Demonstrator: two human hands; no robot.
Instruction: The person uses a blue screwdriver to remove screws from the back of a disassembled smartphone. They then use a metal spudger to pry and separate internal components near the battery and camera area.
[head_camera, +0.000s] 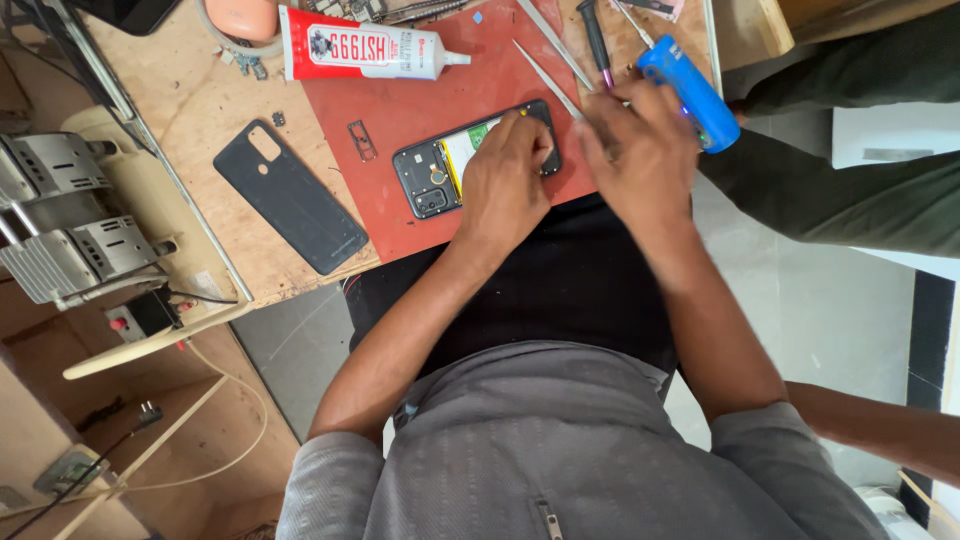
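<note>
An opened black phone (438, 170) lies on a red work mat (420, 110), its insides and a yellow-green part exposed. My left hand (510, 180) rests on the phone's right half, fingers pressing down on it. Just right of the phone, my right hand (640, 150) is closed around a blue-handled tool (690, 90); its tip is hidden behind the hand. The phone's black back cover (290, 200) sits apart on the wooden bench to the left.
A white and red glue tube (365, 50) lies at the mat's far edge. Metal tweezers (548, 70) and a dark screwdriver (597, 40) lie near my right hand. Another person's dark sleeve (830, 180) reaches in from the right. Grey metal equipment (60, 220) stands at left.
</note>
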